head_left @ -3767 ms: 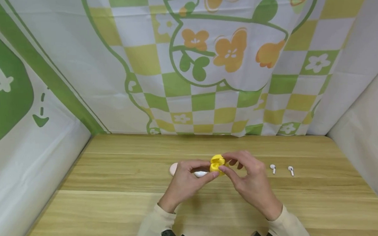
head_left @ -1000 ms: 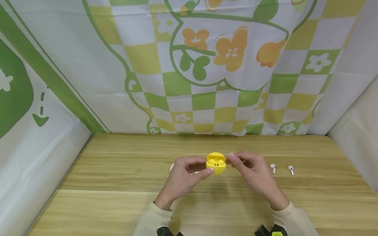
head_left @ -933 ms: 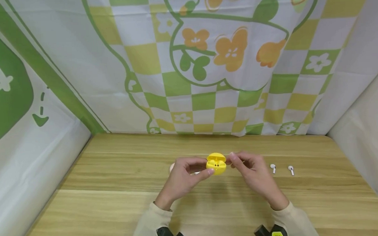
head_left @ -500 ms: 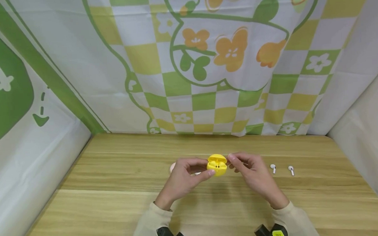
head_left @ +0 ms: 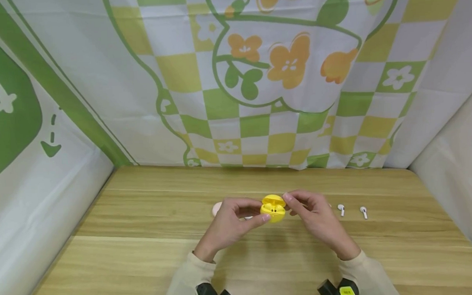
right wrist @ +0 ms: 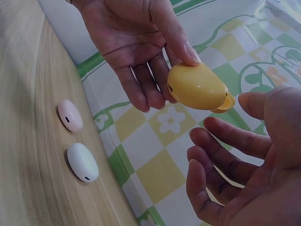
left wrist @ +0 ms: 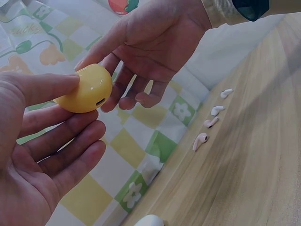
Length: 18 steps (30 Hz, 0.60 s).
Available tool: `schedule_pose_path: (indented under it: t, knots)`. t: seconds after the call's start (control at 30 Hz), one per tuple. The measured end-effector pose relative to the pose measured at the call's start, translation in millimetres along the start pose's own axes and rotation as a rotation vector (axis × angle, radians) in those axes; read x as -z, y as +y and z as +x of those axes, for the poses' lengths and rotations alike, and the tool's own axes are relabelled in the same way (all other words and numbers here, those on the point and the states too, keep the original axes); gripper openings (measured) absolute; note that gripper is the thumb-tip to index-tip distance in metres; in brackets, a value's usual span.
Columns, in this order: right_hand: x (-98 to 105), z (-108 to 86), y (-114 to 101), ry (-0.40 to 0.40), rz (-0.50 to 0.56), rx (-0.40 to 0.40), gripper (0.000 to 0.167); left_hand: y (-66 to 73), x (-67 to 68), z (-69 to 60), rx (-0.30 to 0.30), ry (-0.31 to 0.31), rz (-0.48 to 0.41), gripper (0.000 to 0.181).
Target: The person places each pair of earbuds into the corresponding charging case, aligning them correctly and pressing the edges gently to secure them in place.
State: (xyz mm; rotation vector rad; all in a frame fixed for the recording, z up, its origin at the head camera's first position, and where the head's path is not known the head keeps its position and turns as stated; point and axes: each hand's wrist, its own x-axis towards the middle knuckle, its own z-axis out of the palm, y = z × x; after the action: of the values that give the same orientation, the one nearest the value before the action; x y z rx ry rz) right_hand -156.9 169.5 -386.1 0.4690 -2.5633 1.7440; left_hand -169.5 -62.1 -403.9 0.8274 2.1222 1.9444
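Observation:
In the head view my left hand (head_left: 234,221) holds a round yellow earbud case (head_left: 273,213) above the table, its lid raised. Yellow shapes with dark spots, which look like earbuds, sit inside. The left wrist view shows the left thumb on top of the case (left wrist: 87,89) and fingers beneath it, its charging port facing the camera. My right hand (head_left: 316,218) is beside the case's right edge, fingers loosely bent. From the right wrist view, a small gap separates the right thumb from the case (right wrist: 197,87), and nothing is between those fingers.
On the wooden table (head_left: 146,263), a pink case (right wrist: 70,116) and a white case (right wrist: 83,162) lie behind my left hand. To the right are two white earbuds, one (head_left: 363,212) farther out; two pink earbuds (left wrist: 201,141) lie close by. A patterned curtain (head_left: 259,133) hangs behind.
Earlier, the right fingers were at the opening of the case; they have since drawn back to its right edge. Over the last second the case has shifted slightly right and down toward the right hand.

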Motion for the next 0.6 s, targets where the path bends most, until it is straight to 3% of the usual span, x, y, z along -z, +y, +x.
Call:
schedule_pose_path:
  t: [0.6]
  knots:
    - [1.0,-0.6,1.6,-0.076,0.017,-0.005,0.03,0.0,-0.2,-0.5,0.022,-0.018,0.022,0.021]
